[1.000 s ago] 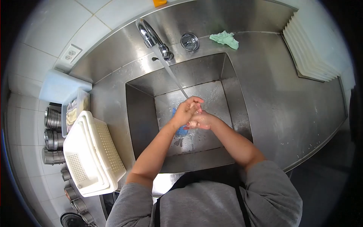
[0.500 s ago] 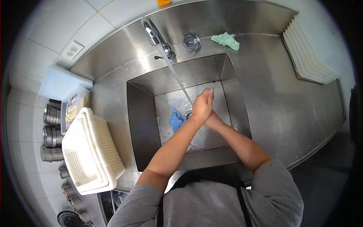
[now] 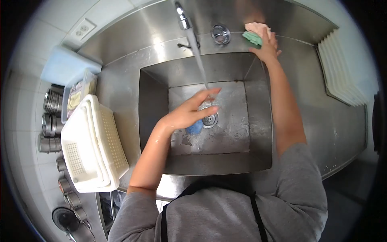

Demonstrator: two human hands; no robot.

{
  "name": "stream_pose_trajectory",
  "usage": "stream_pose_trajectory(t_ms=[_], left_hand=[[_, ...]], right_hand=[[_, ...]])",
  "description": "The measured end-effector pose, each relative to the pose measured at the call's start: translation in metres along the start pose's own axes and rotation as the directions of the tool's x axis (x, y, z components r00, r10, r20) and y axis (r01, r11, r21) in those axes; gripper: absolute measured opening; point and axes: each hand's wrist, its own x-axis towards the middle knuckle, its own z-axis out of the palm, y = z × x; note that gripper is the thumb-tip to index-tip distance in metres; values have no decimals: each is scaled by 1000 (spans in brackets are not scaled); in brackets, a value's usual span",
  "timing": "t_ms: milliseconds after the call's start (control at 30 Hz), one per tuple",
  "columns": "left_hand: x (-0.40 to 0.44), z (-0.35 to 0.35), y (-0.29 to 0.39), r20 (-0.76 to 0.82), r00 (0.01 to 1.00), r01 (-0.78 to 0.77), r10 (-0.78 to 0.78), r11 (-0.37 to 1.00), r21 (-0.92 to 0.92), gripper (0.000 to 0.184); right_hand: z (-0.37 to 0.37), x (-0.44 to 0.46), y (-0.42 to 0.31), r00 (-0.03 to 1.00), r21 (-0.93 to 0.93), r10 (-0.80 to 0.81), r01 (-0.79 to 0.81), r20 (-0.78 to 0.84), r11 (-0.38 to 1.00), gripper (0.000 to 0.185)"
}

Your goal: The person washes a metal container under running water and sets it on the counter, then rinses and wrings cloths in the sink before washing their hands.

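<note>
My left hand [image 3: 191,111] hangs over the sink [image 3: 157,165] with its fingers apart and nothing in it, beside the water running from the tap [image 3: 183,18]. Below it a blue cloth [image 3: 194,128] lies near the drain [image 3: 209,119], partly covered by the hand. Up on the back ledge, my right hand [image 3: 267,49] has its fingers bent over a crumpled green cloth [image 3: 252,38]. A pale pink patch [image 3: 257,27] shows just behind that cloth; whether it is fabric or a reflection I cannot tell.
A metal drain strainer [image 3: 220,34] sits on the ledge right of the tap. White perforated baskets [image 3: 115,147] stand stacked at the left, with a tub of cloths [image 3: 82,90] behind them. White ribbed panels [image 3: 340,66] lean at the right wall. Metal containers [image 3: 51,124] line the left side.
My hands were together over the sink and have separated. The right hand has moved up and right onto the green cloth, while the left hand has opened near the water. The view has shifted slightly.
</note>
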Motion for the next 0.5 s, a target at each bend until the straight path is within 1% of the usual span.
stream_pose_trajectory(t_ms=[33, 67, 100, 133, 167, 200, 233, 267, 300, 333, 367, 400, 467, 500], left_hand=[[-15, -6, -27, 36, 987, 157, -155, 985, -73, 54], [-30, -13, -62, -6, 948, 319, -319, 948, -7, 52], [-45, -18, -93, -51, 879, 476, -474, 878, 54, 51], [-59, -21, -115, -120, 836, 546, -536, 786, 291, 51], [-70, -25, -129, -200, 794, 585, -573, 633, 507, 51], [-78, -28, -138, -205, 788, 594, -580, 630, 501, 51], [-85, -30, -144, -189, 795, 587, -577, 652, 480, 52], [-91, -29, -150, -169, 800, 581, -576, 674, 456, 53], [-94, -25, -149, -169, 795, 589, -583, 674, 445, 53], [-92, -23, -145, -229, 800, 599, -555, 713, 364, 52], [-93, -20, -143, -288, 792, 607, -538, 744, 279, 51], [-94, -16, -146, -303, 780, 621, -547, 737, 267, 51], [-95, -12, -150, -290, 817, 575, -498, 731, 368, 50], [-97, -11, -153, -256, 819, 574, -514, 727, 376, 50]], right_hand=[[3, -12, -3, 985, -40, -50, 44, -164, 998, 62], [9, -24, -8, 935, 176, -107, 174, -338, 969, 48], [16, -41, -10, 857, 361, -104, 319, -505, 876, 34], [25, -69, -20, 921, 497, -29, 236, -390, 835, 23], [39, -105, -35, 964, 612, 38, 136, -263, 779, 11], [63, -144, -49, 976, 736, 66, 110, -206, 668, 8], [85, -188, -66, 989, 828, 147, -100, 21, 552, 8], [120, -229, -74, 975, 750, 48, -197, 216, 632, 9], [139, -263, -79, 920, 615, -225, -23, 322, 788, 13], [142, -279, -94, 730, 497, -322, -27, 603, 867, 12], [169, -313, -101, 734, 448, -341, 56, 587, 892, 11], [192, -340, -106, 736, 397, -366, 144, 569, 907, 11], [201, -340, -115, 573, 330, -384, 201, 724, 922, 18], [209, -338, -119, 485, 306, -380, 228, 787, 924, 22]])
